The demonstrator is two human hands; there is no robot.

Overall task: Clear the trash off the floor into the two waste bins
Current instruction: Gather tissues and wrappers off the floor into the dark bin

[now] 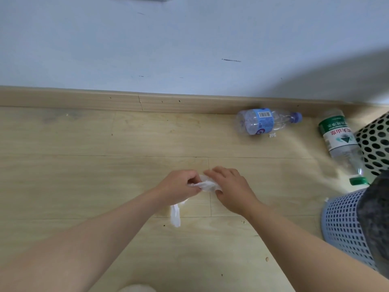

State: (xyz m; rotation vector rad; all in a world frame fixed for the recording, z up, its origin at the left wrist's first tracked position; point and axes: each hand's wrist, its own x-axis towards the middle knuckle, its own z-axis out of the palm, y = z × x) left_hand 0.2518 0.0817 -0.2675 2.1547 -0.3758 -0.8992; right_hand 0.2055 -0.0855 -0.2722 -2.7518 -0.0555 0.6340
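The step in hand is judged to be the gathering of paper litter from the pale wooden floor (84,175). A crumpled white paper tissue (207,185) is held between both hands in the middle of the view. Whether it is lifted or rests on the boards cannot be told.

The left hand (181,185) is closed, its fingers curled in, and one end of the tissue is pinched by it. A loose white paper strip (175,216) trails below this hand towards the floor. The right hand (232,190) is half closed, its fingers arched over the other end of the wad with the thumb tucked beneath.

The next move is judged to call for the wad and strip to be bunched into one hand and carried rightwards to a bin. The blue lattice plastic basket (345,224) stands nearest, with the white perforated bin (376,142) behind it.

Left on the floor by the skirting are a clear plastic bottle with a blue label (265,122), a clear plastic bottle with a green label (339,142) lying against the white bin, and a small white scrap (273,135).
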